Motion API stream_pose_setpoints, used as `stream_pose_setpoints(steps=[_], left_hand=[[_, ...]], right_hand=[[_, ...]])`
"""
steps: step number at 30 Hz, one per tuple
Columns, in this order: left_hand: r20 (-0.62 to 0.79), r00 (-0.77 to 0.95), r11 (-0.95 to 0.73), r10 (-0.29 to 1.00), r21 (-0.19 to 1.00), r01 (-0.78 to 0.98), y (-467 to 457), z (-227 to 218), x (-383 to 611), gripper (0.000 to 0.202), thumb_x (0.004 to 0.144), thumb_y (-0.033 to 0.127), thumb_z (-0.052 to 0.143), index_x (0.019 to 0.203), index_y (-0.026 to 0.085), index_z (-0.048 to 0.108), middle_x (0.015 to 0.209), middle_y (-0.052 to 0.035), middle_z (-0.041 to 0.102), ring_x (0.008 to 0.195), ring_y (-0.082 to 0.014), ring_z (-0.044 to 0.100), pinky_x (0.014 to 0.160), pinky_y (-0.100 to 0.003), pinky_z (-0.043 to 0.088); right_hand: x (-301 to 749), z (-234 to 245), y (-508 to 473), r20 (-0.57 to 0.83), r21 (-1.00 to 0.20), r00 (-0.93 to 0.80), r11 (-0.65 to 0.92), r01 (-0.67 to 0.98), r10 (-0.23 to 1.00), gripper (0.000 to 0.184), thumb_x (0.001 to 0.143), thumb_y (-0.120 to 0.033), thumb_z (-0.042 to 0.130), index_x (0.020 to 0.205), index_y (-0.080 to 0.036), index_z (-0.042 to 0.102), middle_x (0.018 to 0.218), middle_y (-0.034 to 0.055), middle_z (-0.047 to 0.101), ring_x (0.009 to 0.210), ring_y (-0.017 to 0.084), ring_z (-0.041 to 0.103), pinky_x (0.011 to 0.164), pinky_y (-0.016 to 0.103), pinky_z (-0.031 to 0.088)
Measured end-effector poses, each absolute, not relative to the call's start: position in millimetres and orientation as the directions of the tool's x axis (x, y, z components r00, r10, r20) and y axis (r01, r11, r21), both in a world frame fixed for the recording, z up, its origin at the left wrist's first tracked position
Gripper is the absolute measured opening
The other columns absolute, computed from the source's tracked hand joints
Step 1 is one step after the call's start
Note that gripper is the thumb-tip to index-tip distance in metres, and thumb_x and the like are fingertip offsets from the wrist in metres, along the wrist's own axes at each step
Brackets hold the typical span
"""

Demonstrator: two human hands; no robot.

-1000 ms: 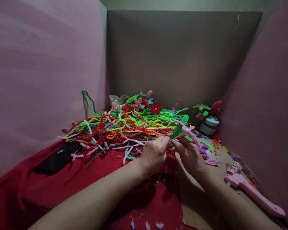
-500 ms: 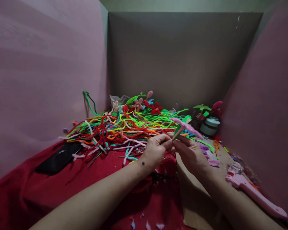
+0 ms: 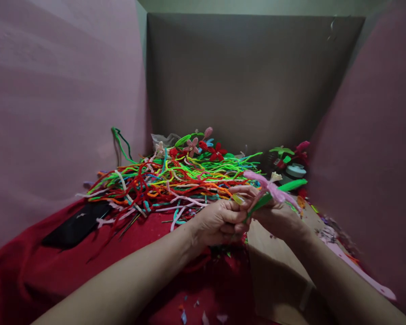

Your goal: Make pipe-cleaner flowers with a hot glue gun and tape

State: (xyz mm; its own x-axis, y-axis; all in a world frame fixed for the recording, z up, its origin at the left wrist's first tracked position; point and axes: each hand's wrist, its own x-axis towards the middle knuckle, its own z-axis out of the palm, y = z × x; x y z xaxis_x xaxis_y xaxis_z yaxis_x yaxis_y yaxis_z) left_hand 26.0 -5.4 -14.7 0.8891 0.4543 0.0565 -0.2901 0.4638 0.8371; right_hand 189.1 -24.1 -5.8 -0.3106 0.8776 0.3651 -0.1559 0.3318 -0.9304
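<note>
Pink and green fuzzy wire, twisted into a small flower (image 3: pixel 269 187), from the head camera. Sits in the air low and right of centre, just over the near edge of the pile of fuzzy wires (image 3: pixel 176 180). Spreads pink petals up and to the right, with a green leaf (image 3: pixel 292 184) poking out further right. Hangs gripped by its green stem between both hands.

Left hand (image 3: pixel 219 221): curls into a loose fist, fingers together and closed on the lower stem. Right hand (image 3: pixel 279 216): lies just beside and touching the left, thumb and fingers clamped on the same stem right under the petals.

Beneath the left forearm, red cloth (image 3: pixel 54 275), scattered with small snippets near the bottom edge. Under the right forearm, a brown cardboard sheet (image 3: pixel 277 266). On the cloth to the left, well apart from the hands, a black phone (image 3: pixel 76 225), its far end touching loose wires. Behind the pile, against the grey cardboard wall (image 3: pixel 250 81), a few finished flowers (image 3: pixel 206 146) in red and pink. To the right of the pile, a round tub (image 3: pixel 296 170), partly hidden. Along the right forearm, a long pink tool (image 3: pixel 365 276), too blurred to tell more.
</note>
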Motion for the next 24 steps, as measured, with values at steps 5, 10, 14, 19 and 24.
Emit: stream_pose_setpoints(steps=[5,10,14,19,24], left_hand=[[0.028,0.884,0.432,0.467,0.865,-0.255,-0.4,-11.9,22.7,0.022,0.07,0.029,0.066,0.07,0.015,0.05,0.049,0.0073,0.044,0.032,0.0005,0.014,0.037,-0.018,0.013],[0.117,0.611,-0.011,0.783,0.984,-0.175,-4.7,-5.1,27.2,0.024,0.078,0.033,0.058,0.065,0.013,0.054,0.054,0.0031,0.05,0.039,-0.0027,0.03,0.04,-0.019,0.02],[0.458,0.396,-0.539,0.796,0.834,0.119,-10.6,-14.5,30.8,0.016,0.08,0.029,0.055,0.083,0.016,0.062,0.076,-0.0028,0.062,0.065,-0.0117,0.052,0.063,-0.024,0.039],[0.525,0.368,-0.629,0.767,0.73,0.268,-5.6,-21.8,29.5,0.018,0.082,0.022,0.046,0.083,0.017,0.063,0.071,-0.0021,0.061,0.063,-0.0126,0.052,0.064,-0.025,0.04],[0.343,0.431,-0.372,0.835,0.928,-0.018,-2.3,-8.5,28.5,0.015,0.077,0.022,0.051,0.064,0.015,0.055,0.055,0.0045,0.045,0.052,-0.0077,0.038,0.051,-0.02,0.032]], right_hand=[[182.5,-5.6,-30.2,0.388,-0.918,-0.242,0.35,-0.185,0.889,0.015,0.069,-0.023,0.071,0.084,-0.027,0.073,0.108,0.0021,0.065,0.09,0.022,0.062,0.081,0.037,0.049],[179.4,-16.7,-23.2,0.362,-0.915,-0.074,0.339,-0.217,0.929,0.013,0.07,-0.026,0.069,0.082,-0.026,0.072,0.108,0.0027,0.066,0.087,0.022,0.062,0.076,0.037,0.05],[174.9,-21.9,-20.9,0.38,-0.921,0.03,0.381,-0.077,0.925,0.016,0.073,-0.029,0.066,0.087,-0.025,0.072,0.1,0.0025,0.069,0.095,0.023,0.06,0.09,0.039,0.044],[169.1,-18.6,-23.9,0.335,-0.937,0.014,0.334,-0.105,0.942,0.017,0.071,-0.032,0.067,0.086,-0.026,0.073,0.087,0.0015,0.072,0.088,0.024,0.063,0.083,0.041,0.048],[174.9,-9.8,-25.3,0.331,-0.942,-0.105,0.322,-0.094,0.938,0.024,0.071,-0.034,0.069,0.092,-0.025,0.072,0.091,0.0022,0.072,0.087,0.024,0.064,0.083,0.041,0.048]])
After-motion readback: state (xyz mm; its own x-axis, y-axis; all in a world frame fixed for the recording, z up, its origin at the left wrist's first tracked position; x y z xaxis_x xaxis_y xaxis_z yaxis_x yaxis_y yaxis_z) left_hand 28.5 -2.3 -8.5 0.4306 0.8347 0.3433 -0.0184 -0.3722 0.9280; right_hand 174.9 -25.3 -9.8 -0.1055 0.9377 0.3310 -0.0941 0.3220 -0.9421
